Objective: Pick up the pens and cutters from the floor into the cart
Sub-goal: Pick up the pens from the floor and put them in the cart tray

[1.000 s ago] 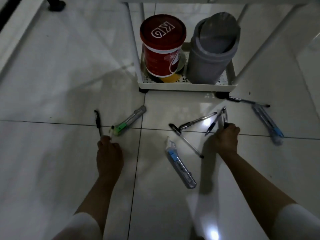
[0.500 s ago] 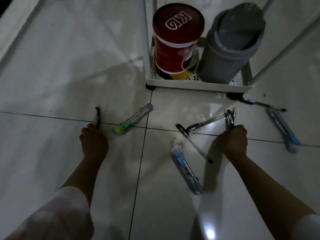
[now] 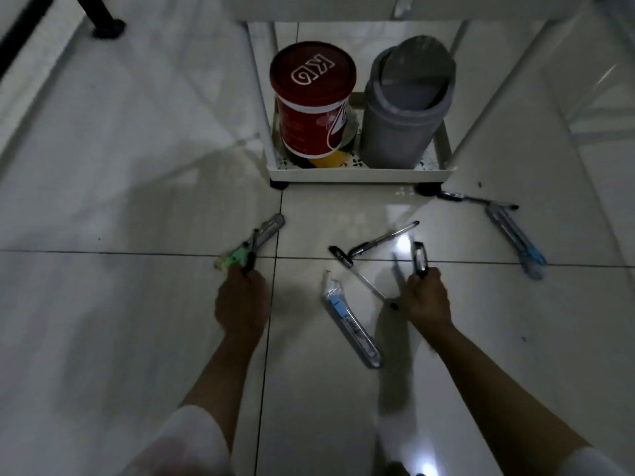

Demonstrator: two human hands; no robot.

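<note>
Head view: five pens (image 3: 383, 240), three cutters (image 3: 351, 328).

Only the red canister's lid (image 3: 312, 76), upper middle of the frame, carries large white letters, seemingly "KG" seen upside down.

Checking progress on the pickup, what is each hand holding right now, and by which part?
The left hand grips a black pen by its lower end. The right hand holds pens by their lower ends.
</note>
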